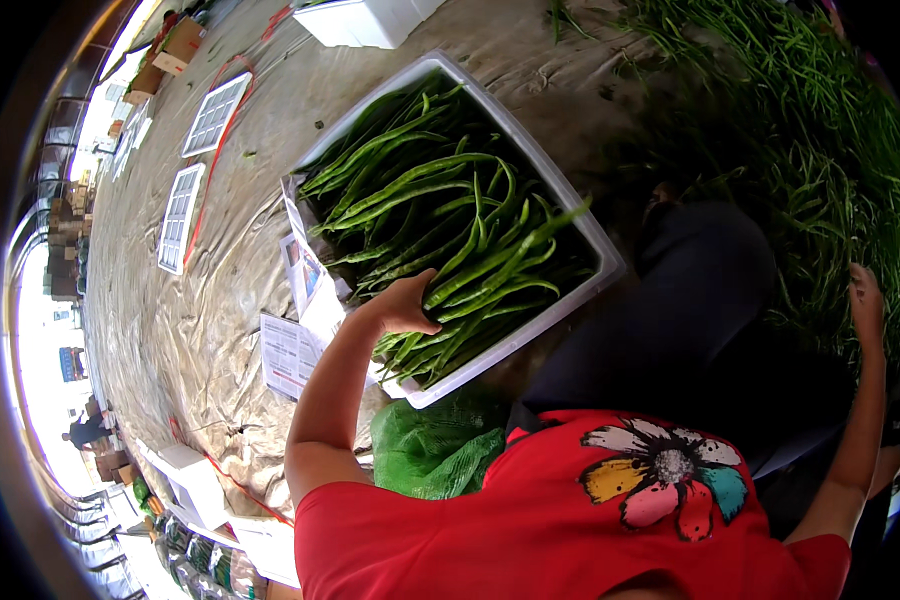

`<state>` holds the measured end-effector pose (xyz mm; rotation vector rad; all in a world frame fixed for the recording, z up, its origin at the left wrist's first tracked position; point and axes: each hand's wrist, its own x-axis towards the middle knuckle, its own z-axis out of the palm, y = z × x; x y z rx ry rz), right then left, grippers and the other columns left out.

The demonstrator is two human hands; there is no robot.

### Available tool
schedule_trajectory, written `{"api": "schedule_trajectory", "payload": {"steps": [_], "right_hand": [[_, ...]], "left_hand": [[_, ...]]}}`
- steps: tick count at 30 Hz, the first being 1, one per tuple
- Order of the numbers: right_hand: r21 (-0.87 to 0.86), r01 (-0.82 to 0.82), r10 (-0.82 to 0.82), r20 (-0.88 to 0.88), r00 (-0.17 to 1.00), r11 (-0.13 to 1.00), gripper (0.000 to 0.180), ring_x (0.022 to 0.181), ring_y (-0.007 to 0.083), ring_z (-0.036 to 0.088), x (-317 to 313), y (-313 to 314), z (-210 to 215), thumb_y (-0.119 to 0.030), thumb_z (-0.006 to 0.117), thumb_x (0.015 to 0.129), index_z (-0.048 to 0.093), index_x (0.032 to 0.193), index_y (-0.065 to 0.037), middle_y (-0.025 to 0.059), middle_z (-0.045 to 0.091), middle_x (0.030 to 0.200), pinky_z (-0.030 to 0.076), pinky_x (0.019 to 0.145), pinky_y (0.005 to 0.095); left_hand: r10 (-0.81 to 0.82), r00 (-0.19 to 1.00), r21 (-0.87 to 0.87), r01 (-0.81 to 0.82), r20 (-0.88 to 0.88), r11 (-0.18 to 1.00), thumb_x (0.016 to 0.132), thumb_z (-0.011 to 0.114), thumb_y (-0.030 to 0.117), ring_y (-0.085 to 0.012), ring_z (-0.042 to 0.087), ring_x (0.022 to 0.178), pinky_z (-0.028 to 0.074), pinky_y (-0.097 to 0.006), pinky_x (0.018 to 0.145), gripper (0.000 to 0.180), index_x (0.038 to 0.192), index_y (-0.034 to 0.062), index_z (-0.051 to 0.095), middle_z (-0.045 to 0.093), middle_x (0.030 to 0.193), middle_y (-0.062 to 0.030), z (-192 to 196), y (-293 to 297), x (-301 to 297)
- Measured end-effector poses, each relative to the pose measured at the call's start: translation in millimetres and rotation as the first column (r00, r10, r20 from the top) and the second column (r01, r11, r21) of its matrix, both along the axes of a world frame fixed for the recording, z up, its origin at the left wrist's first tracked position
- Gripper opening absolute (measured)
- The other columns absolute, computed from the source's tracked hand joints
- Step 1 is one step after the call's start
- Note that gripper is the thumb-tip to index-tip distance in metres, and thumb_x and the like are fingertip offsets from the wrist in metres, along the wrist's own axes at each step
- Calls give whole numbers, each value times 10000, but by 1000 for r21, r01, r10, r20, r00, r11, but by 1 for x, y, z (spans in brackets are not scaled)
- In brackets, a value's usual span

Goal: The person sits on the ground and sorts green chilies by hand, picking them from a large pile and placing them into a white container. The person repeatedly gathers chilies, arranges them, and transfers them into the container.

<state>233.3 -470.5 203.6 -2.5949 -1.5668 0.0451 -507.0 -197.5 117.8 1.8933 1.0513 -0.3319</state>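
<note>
In front of me a white foam box (576, 204) stands tilted in the view, filled with long green peppers (420, 190) lying mostly side by side. My left hand (406, 306) reaches over the box's near left side, closed round a bunch of the peppers; thumb and forefinger show, the other fingers are hidden. Far to the right, my right hand (865, 298) is at a large heap of loose green peppers (820, 150). Its fingers look stretched out, touching or just above the heap, and nothing shows in them.
A green mesh bag (435, 450) lies against the box's near side. A printed sheet (288, 354) is left of the box. Two white panels (216, 114) and red strapping lie on the wrinkled floor covering. Another white box (365, 24) stands beyond; more white boxes (185, 482) are at lower left.
</note>
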Motion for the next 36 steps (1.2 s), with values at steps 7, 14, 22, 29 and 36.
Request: {"api": "schedule_trajectory", "payload": {"steps": [7,14,22,29,36], "right_hand": [[-157,-87,32,-319,947,984,263,1075,269,572,-46,10,1,-81,523,918,564,1173,-32,109,586,1121,484,900,388],[-247,-33,-59,-355,933,968,264,1049,267,593,-69,10,9,-106,543,915,574,1167,-32,118,605,1121,486,899,395],[-246,-75,-20,-363,931,966,272,1054,261,593,-56,-12,-1,-130,538,925,575,1178,-39,122,609,1136,487,892,380],[265,-204,257,-185,948,942,305,1129,206,568,-125,58,57,-237,462,975,566,1221,-89,83,590,1211,477,958,359],[-130,-738,558,-571,602,662,226,833,243,641,-372,229,44,-134,533,895,635,1061,-20,142,647,963,506,722,372]], "left_hand": [[163,987,72,-163,1,984,625,781,165,-291,602,978,445,-332,899,711,1246,11,472,637,1008,-164,-2,-10,-20],[189,979,725,-181,71,665,584,833,360,-355,210,1371,160,-531,1113,994,1410,135,330,300,1440,-156,29,-82,49],[-15,989,698,115,-148,707,617,781,107,-335,230,1371,179,-514,1123,942,1426,210,310,263,1480,-102,13,-92,12],[396,872,815,-439,287,377,741,728,152,-332,338,1309,230,-490,1102,666,1341,116,441,348,1431,-127,-19,-130,-26],[588,-176,-227,-974,790,13,975,404,434,-246,391,1291,282,-376,1059,585,1390,25,365,390,1424,-136,-124,-146,-139]]}}
